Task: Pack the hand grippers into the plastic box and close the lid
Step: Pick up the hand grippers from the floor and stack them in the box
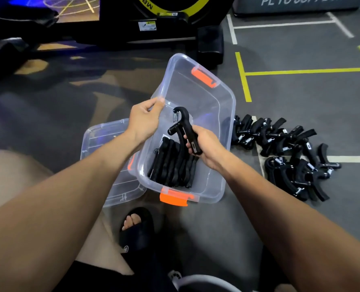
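Observation:
A clear plastic box [223,106] with orange latches sits tilted on the floor in the middle of the view. My left hand [143,121] grips its left rim. My right hand [204,146] holds a black hand gripper [182,125] by one handle over the box's inside. Several black hand grippers [172,165] stand packed in a row at the box's near end. A pile of loose hand grippers [290,154] lies on the floor to the right of the box. The clear lid [103,157] lies flat on the floor, partly under the box's left side.
A black and yellow exercise machine [153,24] stands beyond the box. My foot in a black slipper [136,228] rests just in front of the box. Yellow and white lines [301,71] mark the grey floor at right.

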